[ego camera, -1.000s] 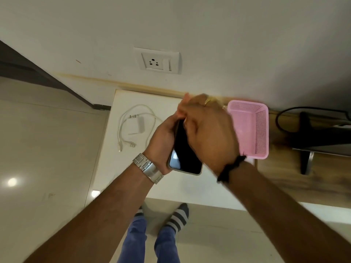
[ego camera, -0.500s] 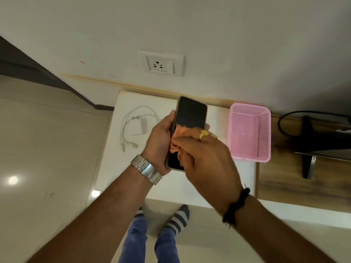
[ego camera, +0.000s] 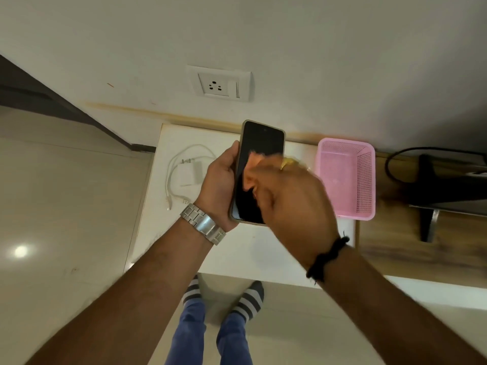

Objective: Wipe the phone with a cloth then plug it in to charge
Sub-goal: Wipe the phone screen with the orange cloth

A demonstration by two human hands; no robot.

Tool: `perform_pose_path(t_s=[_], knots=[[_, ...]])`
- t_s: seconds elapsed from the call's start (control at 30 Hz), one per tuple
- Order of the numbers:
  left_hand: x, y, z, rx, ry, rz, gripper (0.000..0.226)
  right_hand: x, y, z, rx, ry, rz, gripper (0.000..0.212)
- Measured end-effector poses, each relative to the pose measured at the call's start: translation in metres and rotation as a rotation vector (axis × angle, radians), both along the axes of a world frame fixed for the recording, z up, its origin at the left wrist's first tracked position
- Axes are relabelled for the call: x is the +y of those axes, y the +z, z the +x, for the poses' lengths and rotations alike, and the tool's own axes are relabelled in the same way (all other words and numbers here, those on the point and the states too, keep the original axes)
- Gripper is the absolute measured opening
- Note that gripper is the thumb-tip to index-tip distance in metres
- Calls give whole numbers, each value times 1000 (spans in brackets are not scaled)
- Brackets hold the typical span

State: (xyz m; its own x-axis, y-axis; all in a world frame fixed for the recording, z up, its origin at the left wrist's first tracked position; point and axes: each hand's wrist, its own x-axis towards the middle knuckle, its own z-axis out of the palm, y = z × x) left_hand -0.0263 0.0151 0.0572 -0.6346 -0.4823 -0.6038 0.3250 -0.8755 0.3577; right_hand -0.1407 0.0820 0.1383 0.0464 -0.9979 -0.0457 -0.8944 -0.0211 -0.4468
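Above the white table (ego camera: pixel 253 248), the left hand (ego camera: pixel 220 185) is gripping the phone (ego camera: pixel 259 164) by its left edge, thumb curled along the side, and is holding it raised with the dark screen facing the camera and its top end pointing toward the far wall. The right hand (ego camera: pixel 292 198) is lying across the lower right part of the screen, pinching an orange cloth (ego camera: pixel 254 164) against the glass; the hand is blurred, so the exact lie of its fingers cannot be told. A silver watch (ego camera: pixel 203 223) is sitting on the left wrist and a black band (ego camera: pixel 328 255) on the right wrist. On the left part of the table, a white charger (ego camera: pixel 188 172) is lying with its white cable (ego camera: pixel 172 180) looped around it, well apart from the phone. To the right, a pink basket (ego camera: pixel 365 180) is standing at the table's far right side. On the far wall, a white socket (ego camera: pixel 220 84) is showing above the table.
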Motion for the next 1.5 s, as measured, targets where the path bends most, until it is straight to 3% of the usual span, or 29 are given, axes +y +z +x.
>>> perform_pose_path(t_s=[0.1, 0.2, 0.3, 0.37, 0.53, 0.7, 0.83, 1.0, 1.2, 1.37, 1.5], knots=[[-6, 5, -5, 10, 17, -27, 64, -4, -5, 11, 10, -79, -54, 15], [-10, 7, -1, 42, 48, -63, 67, 32, -22, 18, -31, 53, -141, 14], [-12, 6, 11, 97, 31, -66, 71, 48, -19, -21, 37, 73, 27, 34], [-9, 7, 8, 91, 11, -74, 71, 47, -9, -29, 77, 35, 44, 32], [2, 11, -11, 47, -26, -62, 71, 44, -2, 19, 6, 234, 23, 36], [-9, 13, 8, 84, 35, -68, 68, 51, -5, -21, 45, 104, 93, 34], [10, 14, -9, 32, -13, -15, 69, 29, 4, -6, 97, 196, 96, 25], [21, 10, -15, 76, -48, 17, 57, -43, 7, -52, 96, -172, -53, 27], [6, 6, -8, 66, 0, 26, 71, 36, 10, -4, -35, 92, 102, 21], [21, 3, -12, 55, -24, 16, 58, -28, 0, -52, 98, -119, -9, 27], [12, 4, -7, 68, 33, 48, 64, 5, 2, -29, 45, -36, 46, 23]])
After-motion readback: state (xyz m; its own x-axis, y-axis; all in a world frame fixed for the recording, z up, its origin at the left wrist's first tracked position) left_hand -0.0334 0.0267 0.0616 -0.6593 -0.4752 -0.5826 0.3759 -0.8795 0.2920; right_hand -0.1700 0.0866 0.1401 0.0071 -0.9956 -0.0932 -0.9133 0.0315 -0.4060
